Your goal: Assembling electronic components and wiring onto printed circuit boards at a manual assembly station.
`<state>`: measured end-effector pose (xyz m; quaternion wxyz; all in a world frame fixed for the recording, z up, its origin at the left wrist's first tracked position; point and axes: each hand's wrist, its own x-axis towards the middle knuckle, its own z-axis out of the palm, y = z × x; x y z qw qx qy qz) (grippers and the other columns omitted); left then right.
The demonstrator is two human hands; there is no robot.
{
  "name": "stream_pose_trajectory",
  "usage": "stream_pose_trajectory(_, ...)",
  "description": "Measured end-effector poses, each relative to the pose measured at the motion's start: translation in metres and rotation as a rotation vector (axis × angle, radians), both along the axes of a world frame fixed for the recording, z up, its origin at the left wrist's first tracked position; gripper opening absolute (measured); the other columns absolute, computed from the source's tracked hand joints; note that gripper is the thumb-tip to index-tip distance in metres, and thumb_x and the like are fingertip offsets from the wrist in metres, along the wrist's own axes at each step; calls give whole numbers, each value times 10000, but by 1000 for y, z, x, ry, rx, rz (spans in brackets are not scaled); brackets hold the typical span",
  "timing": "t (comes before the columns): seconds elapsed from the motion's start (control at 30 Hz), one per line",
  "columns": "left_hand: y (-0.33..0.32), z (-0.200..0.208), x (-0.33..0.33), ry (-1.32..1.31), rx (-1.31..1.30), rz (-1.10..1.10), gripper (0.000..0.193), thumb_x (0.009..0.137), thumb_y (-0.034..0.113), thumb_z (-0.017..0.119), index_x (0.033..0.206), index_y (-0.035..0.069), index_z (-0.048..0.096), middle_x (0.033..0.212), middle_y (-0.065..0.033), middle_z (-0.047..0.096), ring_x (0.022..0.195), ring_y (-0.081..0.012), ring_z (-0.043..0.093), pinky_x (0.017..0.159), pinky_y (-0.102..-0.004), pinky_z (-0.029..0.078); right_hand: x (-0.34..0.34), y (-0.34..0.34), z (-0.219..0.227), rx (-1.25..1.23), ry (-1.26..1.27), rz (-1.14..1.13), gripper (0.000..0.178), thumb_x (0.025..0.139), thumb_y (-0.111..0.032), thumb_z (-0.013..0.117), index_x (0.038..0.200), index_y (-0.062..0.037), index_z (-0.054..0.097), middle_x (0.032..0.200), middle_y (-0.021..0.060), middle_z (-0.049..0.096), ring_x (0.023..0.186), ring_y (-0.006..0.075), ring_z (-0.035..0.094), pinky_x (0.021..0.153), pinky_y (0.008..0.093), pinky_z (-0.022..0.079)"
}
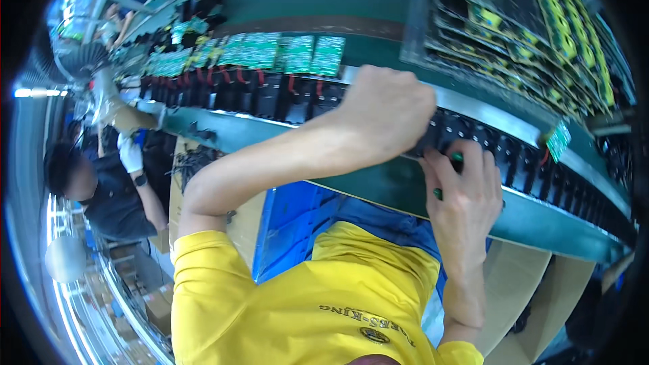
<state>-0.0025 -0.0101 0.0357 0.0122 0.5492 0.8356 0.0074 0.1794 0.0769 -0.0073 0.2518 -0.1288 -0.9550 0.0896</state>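
Note:
My left hand (391, 111) is closed like a fist over the row of black housings (267, 96) along the bench. Its fingertips face down and away, so anything in them is hidden. Just right of it, my right hand (466, 186) has its fingers curled around a small green object (458, 157), of which only bits show between the fingers; its kind I cannot make out. The fingertips of that hand reach a black housing (443, 127) in the row. Green circuit boards (328, 55) with red wires lie along the housings to the left.
Stacked trays of yellow-green parts (520, 47) stand at the far right. A single green board (558, 140) leans by the row. Below the bench are a blue crate (291, 223) and cardboard boxes (517, 277). At the left, a co-worker (111, 192) wears a white glove.

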Motion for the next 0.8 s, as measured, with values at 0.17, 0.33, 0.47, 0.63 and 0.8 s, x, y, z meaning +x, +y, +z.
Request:
stream_pose_trajectory(0.17, -1, -11, -7, -70, 213, -97, 116, 819, 132, 791, 772, 28, 815, 757, -217, 791, 598, -389, 738, 548, -469, 534, 0, -4, 3, 4, -23, -23, 146, 906, -100, 893, 1044, -115, 848, 1105, 46, 628, 873, 252, 579, 792, 394, 515)
stream_pose_trajectory(0.33, 4, -16, -6, -73, 160, -79, 127, 812, 152, 804, 781, 29, 817, 797, -212, 809, 627, -383, 755, 561, -466, 541, -1, -1, -1, 12, -22, -29, 156, 894, -109, 897, 1041, -120, 845, 1122, 48, 623, 878, 247, 567, 785, 391, 499)
stream_pose_trajectory(0.47, 6, -10, -13, -83, 133, -101, 131, 807, 162, 803, 787, 33, 814, 803, -203, 809, 645, -390, 760, 565, -469, 545, -1, -2, -1, 23, -16, -35, 160, 891, -115, 897, 1041, -124, 841, 1134, 50, 622, 885, 248, 566, 785, 391, 494)
stream_pose_trajectory(0.63, 4, 0, -23, -157, 111, -149, 144, 812, 176, 779, 768, 40, 796, 773, -193, 789, 640, -414, 742, 567, -480, 549, -1, -6, 3, 24, -43, -65, 134, 919, -115, 894, 1043, -108, 842, 1135, 60, 647, 906, 257, 614, 810, 405, 540)
stream_pose_trajectory(0.8, 9, -2, -16, -66, 125, -172, 134, 788, 186, 827, 781, 54, 809, 790, -188, 801, 639, -386, 749, 559, -468, 551, -1, -6, 1, 26, -36, -55, 147, 916, -118, 895, 1052, -114, 840, 1142, 65, 644, 907, 260, 613, 805, 410, 537)
